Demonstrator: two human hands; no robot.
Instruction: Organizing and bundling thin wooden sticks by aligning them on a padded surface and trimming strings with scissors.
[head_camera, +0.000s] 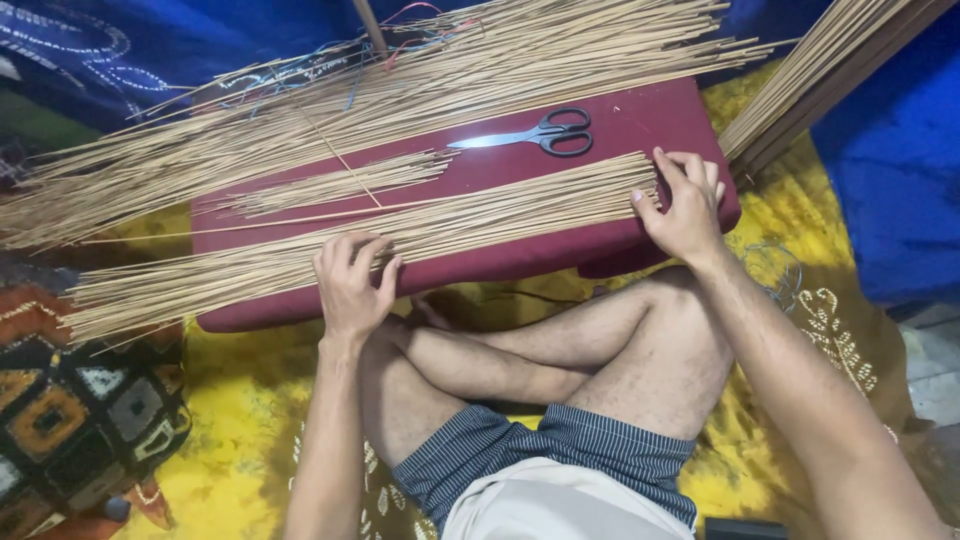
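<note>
A flat row of thin pale bamboo sticks (480, 215) lies along the near edge of a maroon padded board (660, 115). My left hand (352, 285) rests palm down on the middle of this row, fingers spread. My right hand (683, 205) presses against the row's right ends, fingers curled over the stick tips. A smaller bunch of sticks (340, 185) lies farther back on the board. Black-handled scissors (535, 133) lie on the board beyond the row, blades pointing left.
A large heap of long sticks (380, 90) covers the board's far side, with thin coloured wires (300, 75) tangled in it. Another stick bundle (820, 70) leans at the upper right. A yellow patterned cloth (240, 400) covers the floor; a patchwork cushion (70, 420) sits left.
</note>
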